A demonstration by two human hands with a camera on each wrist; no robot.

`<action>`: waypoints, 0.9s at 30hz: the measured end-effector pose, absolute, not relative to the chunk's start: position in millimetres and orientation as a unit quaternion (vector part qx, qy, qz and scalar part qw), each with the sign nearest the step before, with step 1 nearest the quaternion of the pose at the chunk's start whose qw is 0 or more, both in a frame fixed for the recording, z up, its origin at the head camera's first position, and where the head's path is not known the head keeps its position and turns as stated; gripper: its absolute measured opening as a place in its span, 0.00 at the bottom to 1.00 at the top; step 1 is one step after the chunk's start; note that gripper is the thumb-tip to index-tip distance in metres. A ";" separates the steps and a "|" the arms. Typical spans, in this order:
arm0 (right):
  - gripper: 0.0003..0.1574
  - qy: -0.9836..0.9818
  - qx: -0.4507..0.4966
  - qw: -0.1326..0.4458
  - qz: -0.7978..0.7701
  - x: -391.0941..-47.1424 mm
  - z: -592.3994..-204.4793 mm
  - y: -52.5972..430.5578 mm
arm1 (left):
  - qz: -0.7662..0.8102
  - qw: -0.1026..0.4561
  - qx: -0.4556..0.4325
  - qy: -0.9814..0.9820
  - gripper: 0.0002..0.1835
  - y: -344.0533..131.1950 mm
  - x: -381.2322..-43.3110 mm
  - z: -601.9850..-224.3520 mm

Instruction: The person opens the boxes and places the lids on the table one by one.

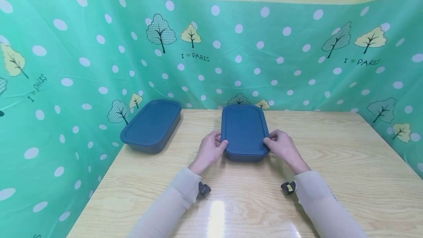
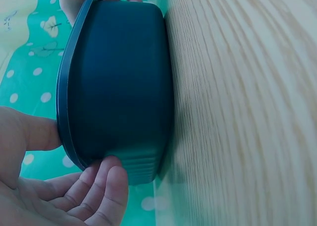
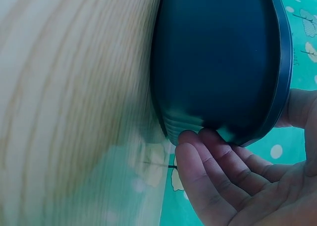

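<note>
A dark blue lidded food container (image 1: 245, 129) sits on the table at the centre of the head view, one short side facing me. My left hand (image 1: 210, 149) holds its near left corner, thumb on the lid's edge. At the near right corner my right hand (image 1: 283, 146) holds it the same way. The left wrist view shows the left fingers (image 2: 106, 186) bent under the rim against the ribbed side wall. Right fingers (image 3: 198, 161) curl under the rim likewise in the right wrist view. The lid lies flat on the container.
A second dark blue lidded container (image 1: 152, 122) stands at an angle on the table's far left. The light wood table (image 1: 347, 164) ends at a green dotted cloth (image 1: 231, 65) behind and at both sides.
</note>
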State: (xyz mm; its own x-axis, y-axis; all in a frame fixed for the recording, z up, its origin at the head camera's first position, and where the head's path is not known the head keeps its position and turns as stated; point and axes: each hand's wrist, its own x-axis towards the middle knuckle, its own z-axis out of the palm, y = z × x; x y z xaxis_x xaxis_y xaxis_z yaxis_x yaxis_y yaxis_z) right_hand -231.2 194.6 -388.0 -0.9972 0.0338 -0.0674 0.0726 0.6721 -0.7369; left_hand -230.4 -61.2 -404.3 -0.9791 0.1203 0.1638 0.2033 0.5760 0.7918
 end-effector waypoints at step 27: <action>0.26 0.920 0.033 0.011 -0.390 -234.1 -389.4 204.3 | -0.468 0.042 -0.093 -0.878 0.24 -49.7 -231.2 -405.3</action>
State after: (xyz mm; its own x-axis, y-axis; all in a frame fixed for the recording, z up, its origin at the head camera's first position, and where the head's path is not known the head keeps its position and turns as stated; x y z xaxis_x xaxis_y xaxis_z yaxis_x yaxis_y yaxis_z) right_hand -234.1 204.3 -389.4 -0.9975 0.0527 -0.0469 0.0704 0.6943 -0.7162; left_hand -231.2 -49.7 -405.3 -0.9792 0.1245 0.1604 0.2025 0.5439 0.8143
